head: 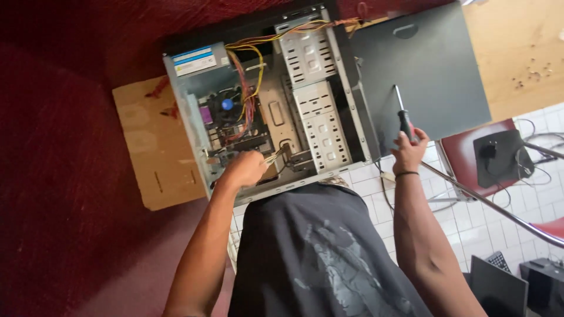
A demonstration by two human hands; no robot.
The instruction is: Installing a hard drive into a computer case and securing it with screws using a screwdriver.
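Left hand (245, 168) pinches thin cables inside open computer case (270, 100) near its front edge, right hand (409, 154) grips screwdriver (403, 114) just outside case; tugging could unseat connectors, tip could scrape board.

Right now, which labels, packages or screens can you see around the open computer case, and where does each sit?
Rectangular sticker with blue and white bands: on the grey metal power supply box, top left corner of the open computer case.
Dark flat laptop screen: bottom right, on the floor side, unlit.
Small round blue sticker on the cooler fan hub: centre of the board, above the left hand.
No packages in view.
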